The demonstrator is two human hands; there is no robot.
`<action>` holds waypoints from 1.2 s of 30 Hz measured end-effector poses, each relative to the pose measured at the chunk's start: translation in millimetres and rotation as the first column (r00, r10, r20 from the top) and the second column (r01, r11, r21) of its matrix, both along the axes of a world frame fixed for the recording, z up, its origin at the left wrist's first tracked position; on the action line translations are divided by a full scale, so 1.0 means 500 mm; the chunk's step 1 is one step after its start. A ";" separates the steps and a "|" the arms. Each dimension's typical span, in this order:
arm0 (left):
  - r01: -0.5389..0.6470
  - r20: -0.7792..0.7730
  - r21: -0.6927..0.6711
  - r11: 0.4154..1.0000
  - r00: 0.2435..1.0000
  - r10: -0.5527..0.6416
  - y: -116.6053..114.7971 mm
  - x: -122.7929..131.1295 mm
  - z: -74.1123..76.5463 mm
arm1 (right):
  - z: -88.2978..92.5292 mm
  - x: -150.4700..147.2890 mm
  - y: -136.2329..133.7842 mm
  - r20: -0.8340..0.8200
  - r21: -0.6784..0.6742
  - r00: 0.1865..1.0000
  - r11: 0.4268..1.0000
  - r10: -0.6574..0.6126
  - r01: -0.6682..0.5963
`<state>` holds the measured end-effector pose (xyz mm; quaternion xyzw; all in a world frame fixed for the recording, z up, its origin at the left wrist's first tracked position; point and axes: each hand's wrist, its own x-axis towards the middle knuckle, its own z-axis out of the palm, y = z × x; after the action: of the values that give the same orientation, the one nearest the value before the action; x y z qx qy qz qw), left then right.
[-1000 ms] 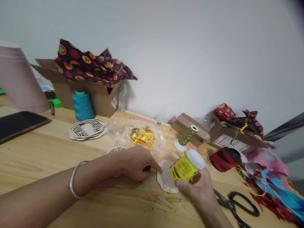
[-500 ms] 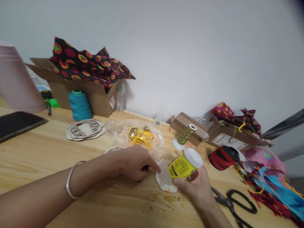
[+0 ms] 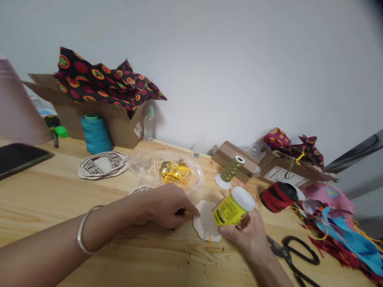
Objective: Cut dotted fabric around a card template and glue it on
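My right hand [image 3: 249, 235] is wrapped round a yellow container [image 3: 229, 212] with a white end, tilted over a pale scalloped piece [image 3: 206, 223]. Small yellow loops stick out at that piece's top and bottom edges. My left hand [image 3: 169, 205] has its index finger stretched out, the tip on the piece's left edge. Its other fingers are curled round something dark with a bit of red, too hidden to name. Partly behind the left wrist lies a cut-out lattice piece [image 3: 141, 189].
Behind are a plastic bag [image 3: 196, 177] with gold bells and yellow cords, stacked cut-outs [image 3: 103, 164], a teal spool [image 3: 95, 135] and a gold-green spool [image 3: 231, 170]. Black scissors [image 3: 285, 251], a red-black spool [image 3: 278, 197] and blue ribbons [image 3: 353, 235] lie right; a phone [image 3: 22, 157] left.
The camera view has shifted a little, so the table's objects appear slightly further left. Both hands keep nearly the same pose over the pale piece.
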<state>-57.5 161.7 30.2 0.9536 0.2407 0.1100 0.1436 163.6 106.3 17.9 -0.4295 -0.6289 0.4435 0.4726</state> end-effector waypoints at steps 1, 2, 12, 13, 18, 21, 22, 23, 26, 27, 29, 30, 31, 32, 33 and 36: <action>-0.004 -0.005 -0.002 1.000 1.000 0.004 -0.001 0.000 0.001 | -0.001 0.000 0.000 -0.018 -0.008 1.000 1.000 0.003 -0.004; -0.006 -0.010 -0.002 1.000 1.000 0.006 -0.001 0.001 0.002 | -0.002 0.001 0.000 -0.028 -0.016 1.000 1.000 0.007 -0.008; 0.010 0.003 -0.009 1.000 1.000 -0.010 0.000 0.002 0.002 | -0.007 0.016 0.004 0.008 0.011 1.000 1.000 0.019 -0.019; 0.014 0.009 -0.007 1.000 1.000 -0.014 0.000 0.002 0.003 | -0.009 0.017 0.004 0.016 0.012 1.000 1.000 0.018 -0.018; 0.010 0.006 0.000 1.000 1.000 -0.010 0.001 0.001 0.002 | -0.009 0.018 0.005 0.023 0.020 1.000 1.000 -0.017 0.017; 0.016 -0.003 -0.013 1.000 1.000 -0.016 0.000 0.001 0.004 | -0.005 0.017 0.004 0.015 0.026 1.000 1.000 -0.012 0.012; 0.018 -0.009 -0.011 1.000 1.000 -0.018 0.000 0.002 0.005 | -0.003 0.017 0.004 0.021 0.032 1.000 0.999 -0.021 0.020; 0.018 -0.016 -0.010 1.000 1.000 -0.018 -0.001 0.003 0.006 | -0.003 0.017 0.004 0.027 0.038 0.999 0.999 -0.035 0.034; 0.013 -0.028 -0.017 1.000 1.000 -0.014 -0.001 0.004 0.008 | -0.006 0.018 0.003 0.030 0.030 0.998 0.998 -0.053 0.052; 0.017 -0.023 -0.022 1.000 1.000 -0.017 -0.001 0.004 0.007 | -0.007 0.018 0.004 0.022 0.015 0.999 0.999 -0.049 0.049; 0.027 -0.009 -0.016 1.000 1.000 -0.027 0.000 0.004 0.006 | -0.008 0.020 0.005 -0.030 -0.014 0.997 0.998 -0.067 0.066; 0.027 -0.001 -0.008 1.000 1.000 -0.027 0.000 0.003 0.005 | -0.006 0.023 0.005 -0.077 -0.025 0.992 0.995 -0.100 0.098; 0.025 0.005 -0.001 1.000 1.000 -0.025 0.000 0.003 0.004 | -0.003 0.027 0.006 -0.134 -0.034 0.980 0.989 -0.150 0.147; 0.022 0.008 0.003 1.000 1.000 -0.022 0.000 0.002 0.003 | 0.002 0.031 0.005 -0.187 -0.035 0.961 0.979 -0.202 0.199; 0.023 0.004 0.000 1.000 1.000 -0.023 0.000 0.002 0.003 | 0.007 0.036 0.003 -0.223 -0.026 0.943 0.969 -0.246 0.247; 0.034 -0.014 -0.020 0.999 0.999 -0.034 0.000 0.001 0.003 | 0.021 0.046 -0.009 -0.167 0.030 0.938 0.949 -0.304 0.313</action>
<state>-56.9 161.8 31.5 0.9568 0.2266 0.0982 0.1531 186.8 101.9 28.4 -0.4722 -0.5258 0.3790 0.5974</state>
